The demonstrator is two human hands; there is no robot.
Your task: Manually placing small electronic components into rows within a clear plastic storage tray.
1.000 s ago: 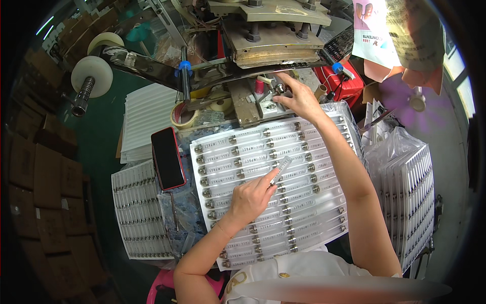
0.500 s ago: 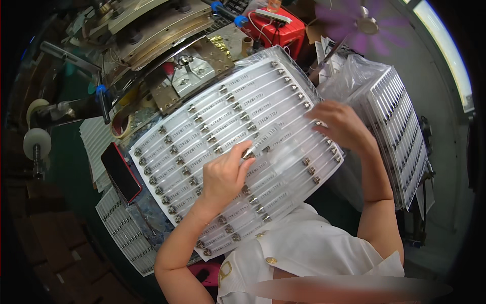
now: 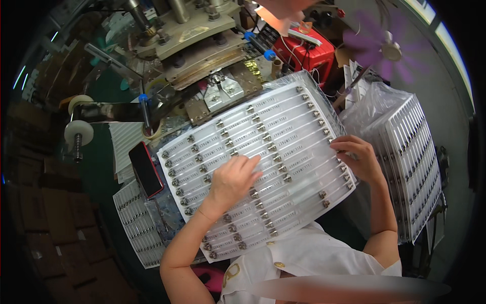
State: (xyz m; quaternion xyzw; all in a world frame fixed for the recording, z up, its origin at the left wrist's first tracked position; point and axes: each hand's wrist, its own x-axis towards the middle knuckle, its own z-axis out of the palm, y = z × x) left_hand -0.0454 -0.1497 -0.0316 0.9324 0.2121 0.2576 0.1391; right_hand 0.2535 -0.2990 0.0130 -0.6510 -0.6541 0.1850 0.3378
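Observation:
A large clear plastic tray (image 3: 283, 126) with rows of thin clear tubes capped in metal lies tilted before me. My left hand (image 3: 230, 182) rests on the tray's middle, its fingers pinching one clear tube. My right hand (image 3: 354, 158) lies at the tray's right edge, fingers spread on the last rows. Whether it grips a tube there is unclear.
A metal press machine (image 3: 202, 45) stands behind the tray. A phone in a red case (image 3: 146, 169) lies to the left above more filled trays (image 3: 136, 223). Bagged stacks of trays (image 3: 410, 152) sit at right, a red box (image 3: 311, 50) and purple fan (image 3: 387, 48) beyond.
My right hand came back from the machine to the tray's right edge. My left hand stayed on the tray's middle. The view swung from the machine toward the right and back.

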